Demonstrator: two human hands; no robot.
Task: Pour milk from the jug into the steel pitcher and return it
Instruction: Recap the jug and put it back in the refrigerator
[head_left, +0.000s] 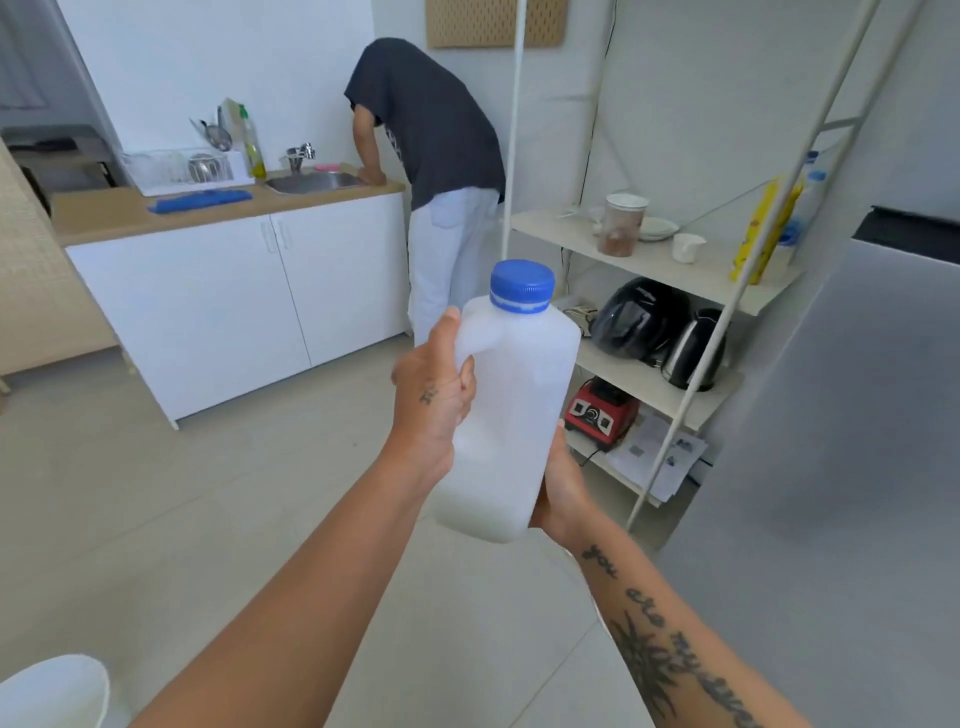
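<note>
Holding the jug (514, 415) in mid-air in front of you, you are carrying it nearly upright, leaning a little, above the tiled floor and nearer the shelf rack (654, 260) than the white cabinet (234, 301); your left hand (434, 400) is curling round the moulded handle just below the neck, thumb lying up along it, while your right hand (558, 493) is cupping the lower corner from beneath, so both hands are gripping the one jug; the blue cap (522, 287) is sitting on the neck, so it is going to need removing before any pour; the steel pitcher is not showing anywhere in view. You are probably dealing with thin, cloudy plastic that is likely giving under a hard squeeze, so the handle is looking like the safer hold and the base the safer support; the milk level is proving hard to read, though the lower part is looking denser, so you are probably managing moderate weight that is going to shift as it tips; the smooth wall is possibly turning slick if cold.
</note>
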